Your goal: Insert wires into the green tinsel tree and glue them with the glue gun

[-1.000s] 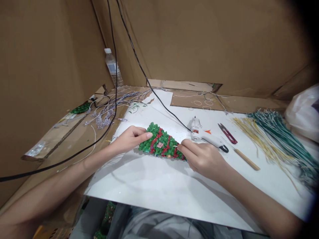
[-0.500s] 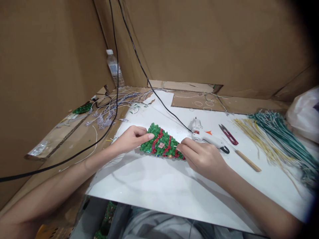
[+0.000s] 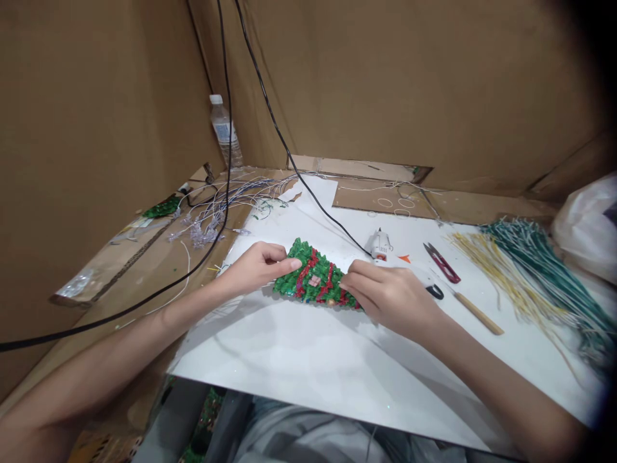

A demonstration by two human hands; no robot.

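Note:
A green Christmas tree ornament (image 3: 308, 276), with red garland bands and a small pink patch, lies on its side over the white board (image 3: 270, 360). My left hand (image 3: 265, 263) grips its left end, thumb on top and fingers curled behind. At the right part of the tree, my right hand (image 3: 380, 286) has its fingers pinched together against the decorated face. Whatever small thing sits between those fingertips is too hidden to name. Just behind the right hand lies a white glue gun (image 3: 380, 243), its handle partly covered by the hand.
Red thread snips (image 3: 442, 262), a wooden-handled awl (image 3: 479, 314) and an orange piece (image 3: 403, 258) lie to the right. Beyond are yellow and green wire bundles (image 3: 540, 257). Clear-tipped light wires (image 3: 202, 228) and a bottle (image 3: 225, 132) stand left. A black cord (image 3: 284, 145) crosses the view.
My right fingertips have pressed closer to the tree's face, and the whitish tip seen between them before is hardly visible. My left hand keeps its grip. The view shifted slightly.

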